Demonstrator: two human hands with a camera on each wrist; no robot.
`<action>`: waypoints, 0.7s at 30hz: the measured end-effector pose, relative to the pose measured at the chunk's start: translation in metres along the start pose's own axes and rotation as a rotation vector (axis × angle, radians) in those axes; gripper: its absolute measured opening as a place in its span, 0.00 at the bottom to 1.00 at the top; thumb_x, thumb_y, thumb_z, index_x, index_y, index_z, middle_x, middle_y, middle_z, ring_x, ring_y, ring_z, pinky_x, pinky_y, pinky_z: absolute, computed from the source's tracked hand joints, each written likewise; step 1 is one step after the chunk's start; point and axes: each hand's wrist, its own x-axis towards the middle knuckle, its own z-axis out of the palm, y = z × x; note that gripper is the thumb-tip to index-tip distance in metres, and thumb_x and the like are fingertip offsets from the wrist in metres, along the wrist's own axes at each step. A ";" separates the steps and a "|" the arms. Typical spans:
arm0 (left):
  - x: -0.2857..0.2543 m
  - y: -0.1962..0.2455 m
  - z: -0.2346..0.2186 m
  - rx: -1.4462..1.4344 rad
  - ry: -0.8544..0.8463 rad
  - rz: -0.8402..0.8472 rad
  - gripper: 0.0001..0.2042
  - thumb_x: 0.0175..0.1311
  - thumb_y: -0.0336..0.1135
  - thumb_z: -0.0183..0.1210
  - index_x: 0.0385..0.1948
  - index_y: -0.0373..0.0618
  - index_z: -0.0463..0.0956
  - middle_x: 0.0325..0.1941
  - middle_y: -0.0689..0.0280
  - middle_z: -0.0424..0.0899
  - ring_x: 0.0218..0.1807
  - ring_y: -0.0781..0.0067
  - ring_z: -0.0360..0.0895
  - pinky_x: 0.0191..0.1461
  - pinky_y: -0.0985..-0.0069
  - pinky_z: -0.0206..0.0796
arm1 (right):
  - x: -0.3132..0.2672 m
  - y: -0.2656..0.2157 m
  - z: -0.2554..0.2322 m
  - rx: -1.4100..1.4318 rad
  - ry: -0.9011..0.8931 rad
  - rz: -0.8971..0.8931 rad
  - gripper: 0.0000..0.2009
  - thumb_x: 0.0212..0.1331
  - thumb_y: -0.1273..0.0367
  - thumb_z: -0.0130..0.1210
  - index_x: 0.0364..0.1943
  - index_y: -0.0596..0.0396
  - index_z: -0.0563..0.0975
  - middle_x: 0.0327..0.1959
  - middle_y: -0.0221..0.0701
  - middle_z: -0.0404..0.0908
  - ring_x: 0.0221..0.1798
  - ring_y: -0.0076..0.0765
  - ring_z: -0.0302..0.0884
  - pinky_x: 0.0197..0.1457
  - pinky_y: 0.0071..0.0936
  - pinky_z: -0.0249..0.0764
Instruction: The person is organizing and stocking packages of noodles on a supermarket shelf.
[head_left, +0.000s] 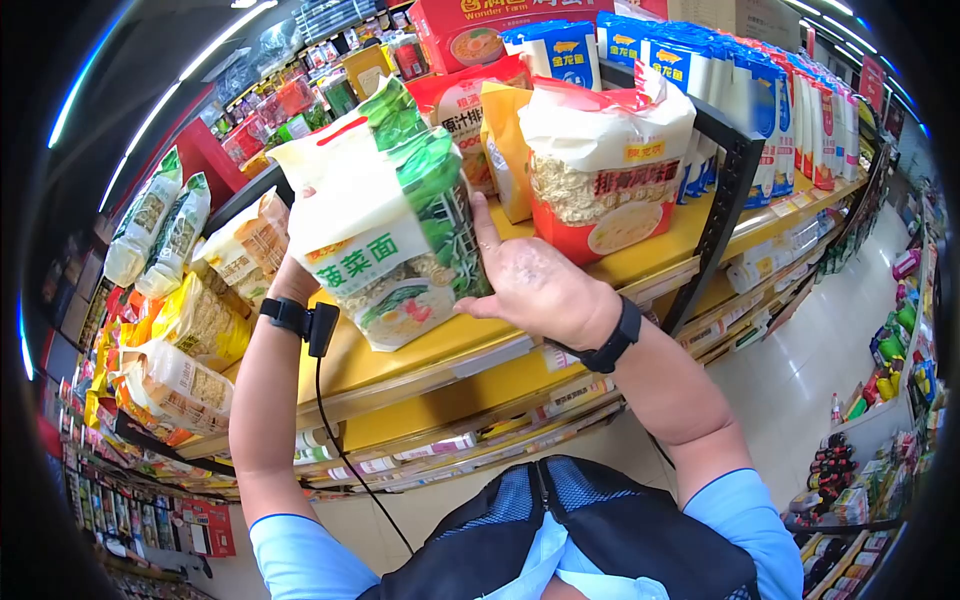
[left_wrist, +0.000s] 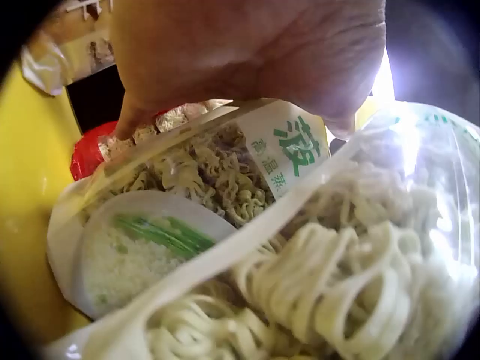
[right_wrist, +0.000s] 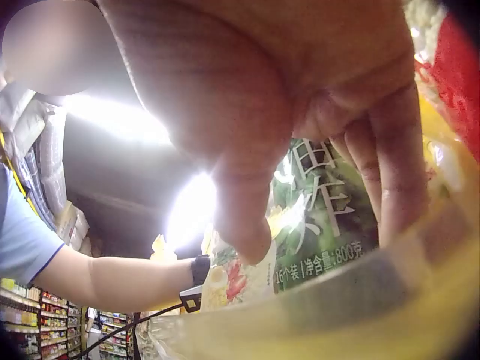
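A white and green noodle bag [head_left: 375, 225] stands on the yellow shelf [head_left: 400, 372] between the two hands. The right hand [head_left: 545, 285] lies against its green side, thumb toward the front and fingers along the side; its fingers touch the green panel [right_wrist: 322, 217] in the right wrist view. At the bag's left side is the left hand [head_left: 293, 280], mostly hidden behind the bag in the head view. From the left wrist, that hand [left_wrist: 247, 60] reaches over the bag's edge [left_wrist: 217, 172], with fingertips partly hidden.
Right of the bag stands a red and white noodle bag [head_left: 610, 170], with an orange bag [head_left: 505, 150] behind. More noodle bags [head_left: 180, 385] lie at the left. A black shelf post [head_left: 715, 235] rises at the right, beside blue packs [head_left: 765, 130]. A cable [head_left: 345, 455] hangs from the left wrist.
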 end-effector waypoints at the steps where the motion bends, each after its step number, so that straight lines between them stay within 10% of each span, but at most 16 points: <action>1: 0.001 -0.001 0.003 -0.036 0.000 0.001 0.36 0.74 0.69 0.50 0.67 0.46 0.72 0.63 0.58 0.83 0.61 0.58 0.81 0.68 0.59 0.72 | 0.000 0.000 0.003 0.025 0.004 -0.016 0.61 0.61 0.51 0.68 0.74 0.86 0.37 0.25 0.59 0.79 0.32 0.63 0.83 0.41 0.45 0.80; 6: -0.007 0.002 -0.021 0.045 -0.160 0.098 0.32 0.80 0.63 0.46 0.63 0.39 0.72 0.60 0.59 0.84 0.61 0.62 0.80 0.66 0.66 0.72 | -0.009 -0.010 -0.004 0.005 -0.037 0.084 0.60 0.61 0.51 0.69 0.75 0.84 0.38 0.26 0.58 0.79 0.33 0.62 0.83 0.42 0.47 0.80; 7: -0.031 0.007 0.017 0.097 0.146 0.153 0.35 0.82 0.63 0.42 0.68 0.36 0.69 0.65 0.56 0.81 0.65 0.64 0.78 0.69 0.71 0.70 | -0.013 -0.012 -0.006 -0.004 -0.032 0.095 0.60 0.61 0.51 0.69 0.76 0.82 0.38 0.26 0.58 0.80 0.33 0.62 0.83 0.42 0.48 0.80; 12: -0.132 -0.011 0.036 0.499 0.257 0.421 0.41 0.82 0.66 0.34 0.81 0.38 0.48 0.83 0.48 0.58 0.82 0.53 0.59 0.84 0.57 0.45 | -0.031 -0.006 -0.009 0.078 0.036 0.133 0.60 0.58 0.50 0.71 0.79 0.73 0.42 0.44 0.62 0.84 0.46 0.63 0.85 0.53 0.46 0.81; 15: -0.195 -0.073 0.043 1.059 0.337 0.570 0.39 0.74 0.34 0.60 0.82 0.39 0.47 0.81 0.45 0.61 0.82 0.51 0.60 0.84 0.56 0.49 | -0.042 0.000 -0.008 0.117 0.149 0.078 0.57 0.57 0.52 0.73 0.79 0.69 0.47 0.53 0.61 0.83 0.54 0.63 0.84 0.58 0.44 0.81; 21: -0.218 -0.132 0.049 1.785 0.864 0.816 0.38 0.66 0.49 0.69 0.72 0.36 0.66 0.72 0.52 0.74 0.78 0.47 0.65 0.84 0.48 0.43 | -0.040 0.010 0.027 -0.056 0.341 -0.050 0.46 0.53 0.54 0.76 0.74 0.63 0.67 0.45 0.51 0.86 0.45 0.56 0.86 0.50 0.43 0.83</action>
